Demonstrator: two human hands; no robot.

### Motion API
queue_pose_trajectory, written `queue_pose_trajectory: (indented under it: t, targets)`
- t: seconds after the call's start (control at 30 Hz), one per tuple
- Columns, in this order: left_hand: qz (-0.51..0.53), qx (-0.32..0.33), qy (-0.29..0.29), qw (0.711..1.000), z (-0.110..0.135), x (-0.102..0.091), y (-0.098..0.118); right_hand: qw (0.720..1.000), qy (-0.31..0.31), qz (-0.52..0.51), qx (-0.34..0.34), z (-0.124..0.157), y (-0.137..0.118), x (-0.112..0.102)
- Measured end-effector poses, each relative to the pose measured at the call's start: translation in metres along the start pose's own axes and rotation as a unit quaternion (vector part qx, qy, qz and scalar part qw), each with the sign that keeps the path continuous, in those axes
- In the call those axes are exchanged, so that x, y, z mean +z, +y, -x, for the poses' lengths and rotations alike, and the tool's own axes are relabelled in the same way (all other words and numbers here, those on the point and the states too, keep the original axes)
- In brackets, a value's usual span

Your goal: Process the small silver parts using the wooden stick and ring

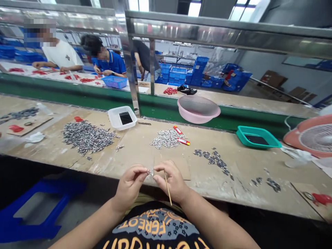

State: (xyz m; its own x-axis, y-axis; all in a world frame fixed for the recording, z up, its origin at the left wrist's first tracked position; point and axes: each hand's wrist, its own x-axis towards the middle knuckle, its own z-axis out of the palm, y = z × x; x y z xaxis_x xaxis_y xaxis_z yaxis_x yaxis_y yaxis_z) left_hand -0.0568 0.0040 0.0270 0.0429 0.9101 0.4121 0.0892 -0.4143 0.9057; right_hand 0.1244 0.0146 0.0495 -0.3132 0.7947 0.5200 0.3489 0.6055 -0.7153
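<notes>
My left hand [129, 185] and my right hand [173, 180] meet just above the near edge of the workbench [233, 176]. Both pinch a tiny metal part [149, 173] between their fingertips. A thin wooden stick [168, 188] also sits in my right hand and points down toward my chest. Straight ahead lies a small heap of silvery parts [166, 138] with two red pieces [181, 136] beside it. A larger pile of grey parts [86, 136] lies to the left, and dark parts [214, 158] are scattered to the right.
A white tray [121, 118], a pink basin [198, 109] and a teal tray [256, 136] stand along the far side. A fan [313, 135] is at the right edge and a blue stool [31, 207] is low left. Other people work at the bench behind a metal frame post [131, 69].
</notes>
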Motion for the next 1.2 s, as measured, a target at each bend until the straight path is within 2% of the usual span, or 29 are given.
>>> queue_pose_trajectory:
  t: [0.13, 0.53, 0.67, 0.73, 0.8, 0.87, 0.93, 1.03, 1.2]
  targets:
    - [-0.001, 0.069, 0.004, 0.998, 0.009, 0.011, 0.009, 0.999, 0.029, -0.028, -0.003, 0.008, -0.015, -0.001]
    - [-0.012, 0.161, 0.003, 0.987, 0.023, 0.026, 0.021, 0.993, 0.115, -0.010, -0.005, 0.026, -0.039, -0.004]
    - [-0.010, 0.165, -0.001, 0.986, 0.025, 0.026, 0.025, 0.992, 0.126, -0.004, -0.020, 0.026, -0.042, -0.003]
    - [0.017, 0.132, 0.010, 0.991, 0.025, 0.028, 0.028, 0.992, 0.123, -0.001, -0.021, 0.025, -0.043, -0.002]
    - [0.083, 0.048, 0.036, 0.995, 0.024, 0.030, 0.032, 0.993, 0.115, -0.002, -0.020, 0.025, -0.043, -0.002]
    - [0.170, -0.060, 0.057, 0.982, 0.022, 0.034, 0.036, 0.994, 0.110, -0.004, -0.019, 0.024, -0.043, -0.003]
    - [0.241, -0.138, 0.059, 0.959, 0.020, 0.037, 0.040, 0.994, 0.107, -0.004, -0.027, 0.024, -0.042, -0.004]
    - [0.286, -0.186, 0.049, 0.939, 0.019, 0.038, 0.043, 0.994, 0.103, -0.004, -0.043, 0.023, -0.040, -0.006]
    - [0.309, -0.208, 0.029, 0.928, 0.019, 0.037, 0.040, 0.993, 0.110, -0.012, -0.032, 0.023, -0.036, -0.007]
